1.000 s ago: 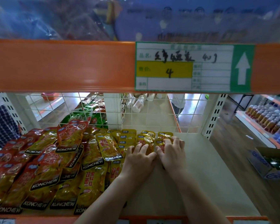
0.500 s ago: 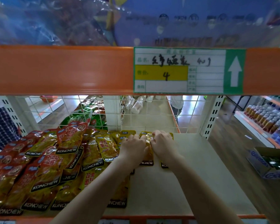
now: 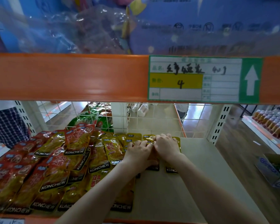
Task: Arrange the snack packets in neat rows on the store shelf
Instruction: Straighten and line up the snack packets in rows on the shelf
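Both hands lie side by side, touching, on top of the yellow snack packets [image 3: 176,143] near the back of the shelf [image 3: 200,183]. The left hand [image 3: 138,152] lies flat with its fingers spread on the packets. The right hand [image 3: 166,147] has its fingers bent over the top of the packets, but I cannot tell if its grip has hold of one. A pile of red packets [image 3: 39,167] fills the left side of the shelf.
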Demonstrator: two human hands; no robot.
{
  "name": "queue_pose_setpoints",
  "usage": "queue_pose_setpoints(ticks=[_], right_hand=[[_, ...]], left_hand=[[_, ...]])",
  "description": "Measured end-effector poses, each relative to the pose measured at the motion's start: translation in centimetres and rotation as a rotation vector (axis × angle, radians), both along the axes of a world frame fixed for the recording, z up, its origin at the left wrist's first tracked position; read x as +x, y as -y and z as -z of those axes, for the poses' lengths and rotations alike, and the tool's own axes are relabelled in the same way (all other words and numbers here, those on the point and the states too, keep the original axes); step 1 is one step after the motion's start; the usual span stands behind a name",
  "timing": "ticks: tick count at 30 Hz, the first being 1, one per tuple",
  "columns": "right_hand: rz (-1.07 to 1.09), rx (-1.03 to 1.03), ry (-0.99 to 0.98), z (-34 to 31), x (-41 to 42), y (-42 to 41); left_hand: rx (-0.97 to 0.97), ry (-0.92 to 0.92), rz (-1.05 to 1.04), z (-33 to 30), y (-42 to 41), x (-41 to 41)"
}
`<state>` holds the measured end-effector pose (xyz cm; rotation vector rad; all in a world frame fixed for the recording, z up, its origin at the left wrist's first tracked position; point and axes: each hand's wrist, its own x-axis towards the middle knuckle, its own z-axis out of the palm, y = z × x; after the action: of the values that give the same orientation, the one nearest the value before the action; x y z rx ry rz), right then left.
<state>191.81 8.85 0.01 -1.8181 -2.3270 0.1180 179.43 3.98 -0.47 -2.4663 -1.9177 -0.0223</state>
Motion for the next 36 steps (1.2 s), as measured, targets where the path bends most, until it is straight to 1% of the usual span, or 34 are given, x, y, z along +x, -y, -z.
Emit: queue_pose_setpoints(ticks=[2, 4, 7, 9, 11, 13, 14, 16, 18, 20, 23, 28, 31, 34, 36], right_hand=[[0.001, 0.064, -0.074, 0.1, 0.3, 0.2], [0.047, 0.152, -0.151, -0.1, 0.9, 0.8], [0.221, 0.219, -0.198, -0.3, 2.7, 2.1], [0.331, 0.183, -0.211, 0.0, 3.9, 3.0], [0.382, 0.129, -0.229, 0.7, 4.6, 3.5], [0.381, 0.075, -0.247, 1.7, 4.9, 3.2], [0.372, 0.043, -0.256, 2.1, 4.9, 3.0], [0.344, 0.009, -0.267, 2.6, 4.9, 2.8], [0.312, 0.017, -0.275, 2.8, 5.0, 2.8], [0.292, 0.034, -0.26, 2.9, 5.1, 2.8], [0.25, 0.055, -0.234, 3.1, 4.9, 2.7], [0.215, 0.103, -0.253, 3.2, 4.2, 2.6], [0.226, 0.107, -0.259, 3.1, 4.0, 2.6], [0.261, 0.135, -0.3, 3.1, 3.9, 2.9], [0.261, 0.144, -0.288, 3.0, 3.8, 3.2]], left_hand=[[0.008, 0.006, 0.004, 0.0, 0.0, -0.1], [0.036, -0.008, 0.006, 0.1, 0.2, 0.0], [0.124, 0.0, 0.036, 0.1, 0.7, 0.4], [0.233, 0.08, 0.092, 0.0, 0.9, 1.3], [0.299, 0.22, 0.138, -0.2, 1.2, 2.7], [0.287, 0.333, 0.137, -0.2, 1.5, 4.1], [0.285, 0.357, 0.134, -0.1, 1.7, 4.7], [0.287, 0.302, 0.11, 0.5, 1.8, 5.5], [0.29, 0.2, 0.077, 1.3, 1.9, 5.7], [0.28, 0.144, 0.053, 1.8, 2.0, 5.7], [0.301, 0.109, 0.01, 1.9, 2.0, 5.3], [0.275, 0.063, -0.108, 2.0, 1.8, 4.1], [0.286, 0.054, -0.102, 2.4, 1.8, 3.7], [0.224, 0.028, -0.102, 2.2, 1.9, 3.5], [0.231, 0.041, -0.093, 2.4, 1.7, 3.4]])
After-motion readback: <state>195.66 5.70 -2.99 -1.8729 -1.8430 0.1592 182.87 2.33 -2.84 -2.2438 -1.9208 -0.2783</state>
